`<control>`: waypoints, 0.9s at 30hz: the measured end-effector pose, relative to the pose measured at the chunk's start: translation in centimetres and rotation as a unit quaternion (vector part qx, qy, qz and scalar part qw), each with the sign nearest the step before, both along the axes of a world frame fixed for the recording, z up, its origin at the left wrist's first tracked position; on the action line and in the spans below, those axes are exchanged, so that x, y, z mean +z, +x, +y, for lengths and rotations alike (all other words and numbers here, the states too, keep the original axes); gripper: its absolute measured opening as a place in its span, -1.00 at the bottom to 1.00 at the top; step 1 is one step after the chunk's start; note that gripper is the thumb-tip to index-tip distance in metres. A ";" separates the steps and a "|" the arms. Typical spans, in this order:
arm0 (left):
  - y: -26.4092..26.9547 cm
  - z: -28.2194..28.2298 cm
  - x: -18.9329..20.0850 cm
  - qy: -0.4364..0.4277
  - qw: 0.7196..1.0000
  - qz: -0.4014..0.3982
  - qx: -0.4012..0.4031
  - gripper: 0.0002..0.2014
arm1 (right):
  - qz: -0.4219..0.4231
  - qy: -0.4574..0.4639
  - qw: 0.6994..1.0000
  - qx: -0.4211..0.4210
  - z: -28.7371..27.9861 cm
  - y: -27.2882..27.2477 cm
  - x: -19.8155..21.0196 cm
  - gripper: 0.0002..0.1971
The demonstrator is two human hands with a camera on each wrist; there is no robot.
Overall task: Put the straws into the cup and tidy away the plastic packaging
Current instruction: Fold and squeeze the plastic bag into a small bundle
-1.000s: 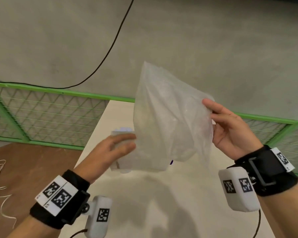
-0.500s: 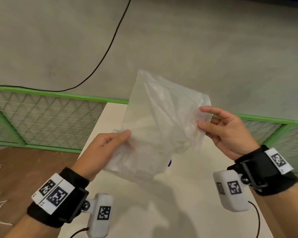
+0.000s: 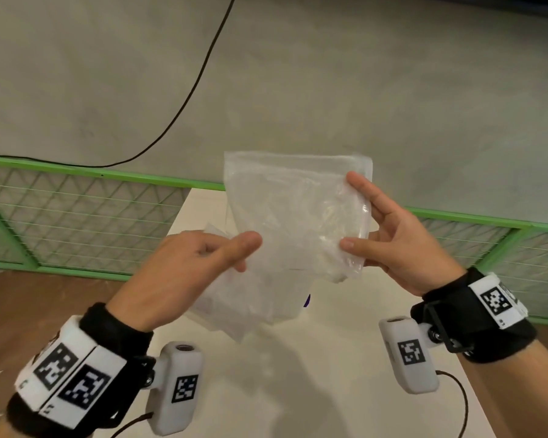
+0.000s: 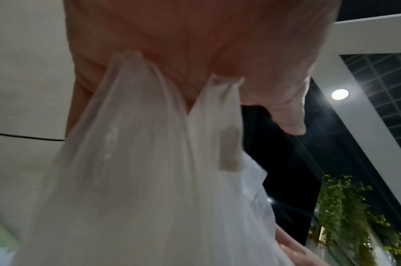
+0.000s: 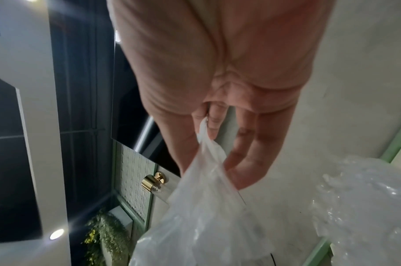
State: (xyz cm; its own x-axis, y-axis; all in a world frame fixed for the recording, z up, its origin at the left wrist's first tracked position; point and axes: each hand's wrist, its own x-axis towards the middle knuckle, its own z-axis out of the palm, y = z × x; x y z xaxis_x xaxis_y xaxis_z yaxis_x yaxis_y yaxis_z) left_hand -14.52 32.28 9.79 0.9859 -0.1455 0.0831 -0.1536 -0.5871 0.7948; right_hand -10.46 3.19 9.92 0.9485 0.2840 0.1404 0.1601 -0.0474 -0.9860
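Here, both your hands hold a clear plastic bag up in the air above the pale table. Your left hand pinches its lower left part; your right hand grips its right edge between thumb and fingers.

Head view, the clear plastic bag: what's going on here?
A person holds a crumpled clear plastic bag up in the air over a pale table, both hands on it. The left hand pinches its lower left part, the right hand pinches its right edge between thumb and fingers. No straws or cup can be made out, so this looks like the packaging-tidying part of the job.
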 end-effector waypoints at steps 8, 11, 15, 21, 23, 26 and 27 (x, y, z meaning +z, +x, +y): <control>1.0 1.6 -0.3 -0.013 0.999 0.002 -0.031 -0.88 | -0.015 -0.030 0.999 0.011 -1.2 0.1 0.7 0.05; 1.6 2.6 -0.8 0.005 0.999 0.022 -0.027 -0.82 | -0.020 -0.027 0.999 0.025 -2.1 0.4 0.8 0.07; 2.1 3.2 -1.8 -0.083 0.993 0.069 -0.042 -0.36 | -0.022 0.021 0.996 0.083 -3.2 0.4 1.0 0.10; 2.1 1.0 -3.0 -0.362 0.898 0.200 -0.149 -0.11 | 0.009 0.102 0.986 0.134 -2.8 0.2 1.7 -0.01; 2.1 -0.1 -2.5 -0.403 0.874 0.202 -0.182 -0.08 | 0.011 0.078 0.992 0.101 -1.8 0.1 1.4 -0.10; 2.0 -1.6 -1.1 -0.424 0.866 0.189 -0.187 -0.26 | -0.022 0.023 0.999 -0.028 0.3 0.0 0.5 -0.13; 2.1 -2.1 -0.9 -0.412 0.878 0.174 -0.172 -0.41 | -0.038 -0.011 0.997 -0.068 0.8 0.0 0.1 -0.13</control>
